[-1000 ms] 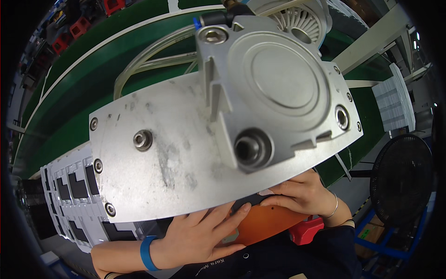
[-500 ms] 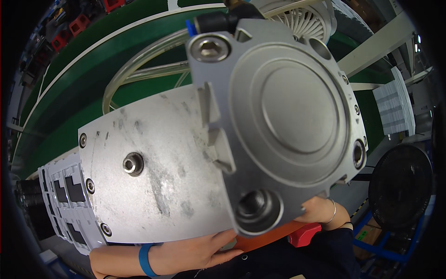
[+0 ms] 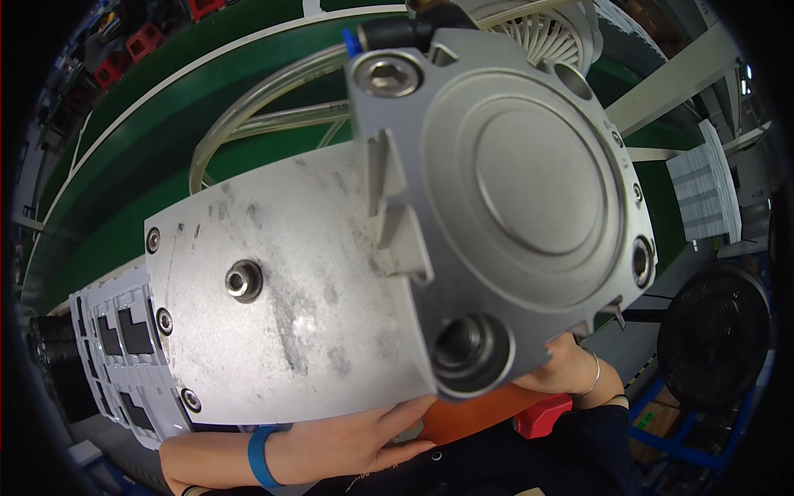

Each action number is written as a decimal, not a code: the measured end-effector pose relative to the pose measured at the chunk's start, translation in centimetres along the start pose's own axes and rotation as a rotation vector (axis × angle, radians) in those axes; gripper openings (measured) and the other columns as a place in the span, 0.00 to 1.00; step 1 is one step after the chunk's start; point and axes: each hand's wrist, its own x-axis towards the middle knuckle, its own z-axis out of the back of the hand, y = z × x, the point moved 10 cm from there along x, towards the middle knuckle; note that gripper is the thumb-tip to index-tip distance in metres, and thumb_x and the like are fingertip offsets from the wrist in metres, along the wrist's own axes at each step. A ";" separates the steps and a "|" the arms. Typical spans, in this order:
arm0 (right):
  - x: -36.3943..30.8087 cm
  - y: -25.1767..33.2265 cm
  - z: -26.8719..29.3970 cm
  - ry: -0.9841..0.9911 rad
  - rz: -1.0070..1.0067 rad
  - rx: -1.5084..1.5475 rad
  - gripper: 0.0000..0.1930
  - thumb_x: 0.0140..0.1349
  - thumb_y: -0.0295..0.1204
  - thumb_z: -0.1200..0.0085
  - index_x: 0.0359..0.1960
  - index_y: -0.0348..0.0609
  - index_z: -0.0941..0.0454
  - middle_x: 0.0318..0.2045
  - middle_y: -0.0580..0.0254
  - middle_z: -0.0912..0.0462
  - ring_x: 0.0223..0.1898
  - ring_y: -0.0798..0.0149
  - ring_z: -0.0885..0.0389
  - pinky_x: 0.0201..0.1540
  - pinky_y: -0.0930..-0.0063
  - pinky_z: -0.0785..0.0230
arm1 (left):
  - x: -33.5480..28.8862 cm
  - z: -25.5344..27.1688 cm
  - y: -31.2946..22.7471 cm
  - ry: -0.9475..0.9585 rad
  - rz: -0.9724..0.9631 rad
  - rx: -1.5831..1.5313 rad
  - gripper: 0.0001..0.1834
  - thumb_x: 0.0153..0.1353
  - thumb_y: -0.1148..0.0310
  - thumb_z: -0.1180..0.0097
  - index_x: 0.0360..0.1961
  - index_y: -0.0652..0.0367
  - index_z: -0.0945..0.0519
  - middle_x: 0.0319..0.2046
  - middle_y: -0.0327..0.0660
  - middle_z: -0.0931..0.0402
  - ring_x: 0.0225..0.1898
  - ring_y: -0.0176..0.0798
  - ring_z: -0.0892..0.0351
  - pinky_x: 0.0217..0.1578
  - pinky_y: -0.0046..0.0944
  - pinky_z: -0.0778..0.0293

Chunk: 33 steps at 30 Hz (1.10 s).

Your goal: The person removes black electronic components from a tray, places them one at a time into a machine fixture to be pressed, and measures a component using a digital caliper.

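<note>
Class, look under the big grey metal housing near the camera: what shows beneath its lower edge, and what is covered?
Both hands, left hand and right hand, reach an orange object; the housing hides most of it.

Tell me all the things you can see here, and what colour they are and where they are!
Round metal cylinder cap: one, silver-grey, upper middle, close to the camera.
Flat metal plate: one, scuffed grey with bolts, left of the cap.
Clear hose: looped, see-through, behind the plate.
Conveyor belt: one, green with a white edge, upper left.
White slotted parts: a stack, left edge; another stack at the right.
Black disc: one, lower right.
Orange tool: one, with a red part, under the cap.
Blue wristband: one, on the left wrist.
Left hand: on the orange tool.
Right hand: mostly hidden behind the cap; thin bracelet.
</note>
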 end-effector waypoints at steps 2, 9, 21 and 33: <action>0.3 0.2 0.2 0.010 0.011 -0.019 0.11 0.49 0.31 0.31 0.32 0.42 0.17 0.29 0.64 0.18 0.28 0.66 0.19 0.30 0.75 0.28 | 0.1 0.0 0.0 -0.015 0.004 -0.006 0.37 0.54 0.32 0.46 0.61 0.39 0.25 0.64 0.44 0.35 0.63 0.55 0.40 0.62 0.56 0.49; 0.0 0.1 -0.2 0.001 0.039 -0.049 0.11 0.49 0.34 0.31 0.31 0.44 0.18 0.28 0.66 0.18 0.25 0.68 0.21 0.28 0.78 0.31 | 0.0 0.0 0.2 -0.031 0.039 -0.035 0.36 0.54 0.34 0.45 0.61 0.38 0.25 0.66 0.43 0.37 0.64 0.56 0.42 0.62 0.61 0.53; -0.1 -0.1 -0.5 0.037 0.021 0.013 0.11 0.47 0.32 0.31 0.28 0.44 0.21 0.47 0.64 0.20 0.43 0.61 0.24 0.45 0.69 0.34 | 0.5 0.9 0.5 -0.084 0.047 -0.104 0.33 0.54 0.38 0.43 0.58 0.41 0.23 0.65 0.45 0.36 0.65 0.55 0.41 0.62 0.56 0.46; -2.0 -1.6 -0.2 -0.003 -0.383 0.439 0.15 0.47 0.18 0.32 0.37 0.39 0.24 0.37 0.61 0.23 0.43 0.64 0.21 0.47 0.71 0.26 | -1.6 5.4 2.4 -0.509 0.175 -0.498 0.26 0.53 0.68 0.32 0.54 0.62 0.23 0.49 0.51 0.24 0.47 0.49 0.22 0.46 0.41 0.25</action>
